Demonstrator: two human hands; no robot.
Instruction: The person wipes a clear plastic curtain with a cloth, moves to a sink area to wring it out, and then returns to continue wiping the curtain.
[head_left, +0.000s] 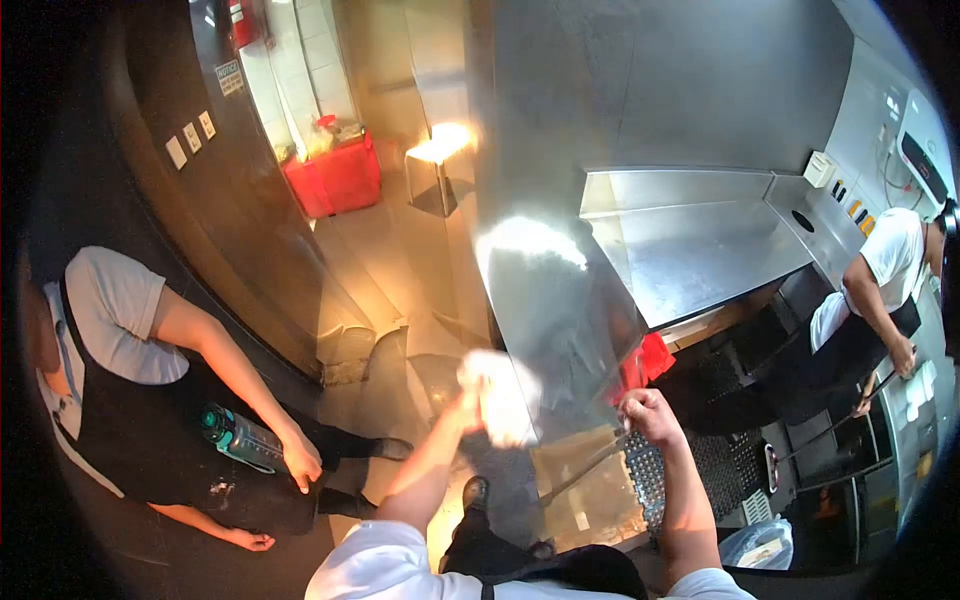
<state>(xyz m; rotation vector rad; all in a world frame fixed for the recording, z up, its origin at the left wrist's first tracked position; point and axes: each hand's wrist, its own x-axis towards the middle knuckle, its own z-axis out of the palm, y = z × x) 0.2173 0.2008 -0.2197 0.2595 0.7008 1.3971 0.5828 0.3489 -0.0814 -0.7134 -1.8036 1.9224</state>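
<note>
My left hand [468, 402] is raised in front of me, closed on a white, overexposed cloth [512, 398]. Glare and motion blur wash out the cloth's edges. My right hand [655, 415] is wrapped in a fist around a thin rod-like handle [590, 465]. The handle slants down to the left over a tan floor mat or board [580, 505], and the kind of tool cannot be made out. Just beyond that fist is a red object [655, 357], partly hidden and blurred.
A person in a dark apron with a green-capped bottle [245, 440] stands at left. Another person [885, 270] works a long-handled tool at right. A steel counter [700, 260], red bin [335, 178], small stool [440, 150], perforated mat [700, 475] and bagged bin [757, 543] surround me.
</note>
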